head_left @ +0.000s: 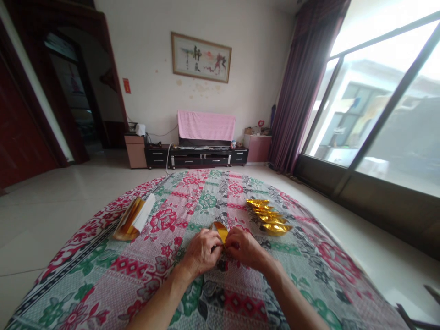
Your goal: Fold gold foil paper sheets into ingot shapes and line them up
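Observation:
Both my hands meet over the middle of a flowered cloth [192, 293] spread on a table. My left hand [201, 252] and my right hand [244, 249] pinch a small piece of gold foil paper [220, 230] between their fingertips; its folded tip sticks up between them. A row of several folded gold foil pieces [268, 217] lies on the cloth just beyond my right hand. Farther left rests a stack of gold foil sheets [132, 219] with a white sheet on top.
The cloth-covered table fills the foreground, with tiled floor around it. A low dark TV cabinet [197, 156] with a pink cover stands at the far wall. Large windows and purple curtains [302, 87] are on the right, a dark doorway on the left.

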A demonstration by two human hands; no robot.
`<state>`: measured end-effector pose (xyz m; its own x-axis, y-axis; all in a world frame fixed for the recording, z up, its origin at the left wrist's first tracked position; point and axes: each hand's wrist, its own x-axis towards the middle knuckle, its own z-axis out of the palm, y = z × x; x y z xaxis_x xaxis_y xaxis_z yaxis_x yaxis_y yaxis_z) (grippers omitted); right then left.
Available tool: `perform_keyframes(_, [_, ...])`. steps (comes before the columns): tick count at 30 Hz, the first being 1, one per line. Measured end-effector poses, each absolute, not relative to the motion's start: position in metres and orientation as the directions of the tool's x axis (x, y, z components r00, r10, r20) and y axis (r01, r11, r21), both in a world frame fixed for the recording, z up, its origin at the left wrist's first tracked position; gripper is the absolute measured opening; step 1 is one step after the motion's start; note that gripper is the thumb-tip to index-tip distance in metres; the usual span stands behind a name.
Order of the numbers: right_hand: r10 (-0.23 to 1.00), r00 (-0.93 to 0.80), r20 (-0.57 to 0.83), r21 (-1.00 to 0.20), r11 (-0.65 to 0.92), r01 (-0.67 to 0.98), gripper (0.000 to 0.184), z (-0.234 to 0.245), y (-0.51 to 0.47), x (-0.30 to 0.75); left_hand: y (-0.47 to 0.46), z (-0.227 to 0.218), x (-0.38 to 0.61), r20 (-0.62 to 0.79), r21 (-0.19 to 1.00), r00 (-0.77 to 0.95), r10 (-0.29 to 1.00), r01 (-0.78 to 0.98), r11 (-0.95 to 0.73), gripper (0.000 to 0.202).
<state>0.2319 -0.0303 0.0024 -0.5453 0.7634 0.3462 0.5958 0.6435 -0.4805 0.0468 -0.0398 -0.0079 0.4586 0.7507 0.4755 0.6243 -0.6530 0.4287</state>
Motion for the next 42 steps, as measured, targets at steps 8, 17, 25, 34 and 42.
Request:
perform_keyframes(8, [0.755, -0.542, 0.368, -0.504, 0.652, 0.566, 0.017, 0.0, -0.029, 0.234, -0.043, -0.003, 0.052, 0.479, 0.432, 0.406, 0.778, 0.663, -0.611, 0.013])
perform_keyframes(17, [0.763, -0.528, 0.373, -0.531, 0.642, 0.553, 0.017, 0.0, -0.029, 0.234, -0.041, -0.009, 0.056, 0.476, 0.422, 0.366, 0.8, 0.703, -0.572, 0.008])
perform_keyframes(25, [0.773, -0.521, 0.363, -0.552, 0.628, 0.548, 0.018, 0.003, -0.03, 0.233, -0.041, -0.007, 0.059, 0.454, 0.416, 0.351, 0.819, 0.729, -0.543, 0.008])
perform_keyframes(34, [0.765, -0.529, 0.368, -0.55, 0.638, 0.539, 0.019, -0.001, -0.028, 0.235, -0.041, -0.008, 0.061, 0.445, 0.394, 0.326, 0.834, 0.765, -0.509, 0.008])
perform_keyframes(42, [0.771, -0.523, 0.364, -0.555, 0.63, 0.543, 0.019, 0.001, -0.029, 0.234, -0.041, -0.008, 0.062, 0.425, 0.393, 0.315, 0.849, 0.78, -0.487, 0.007])
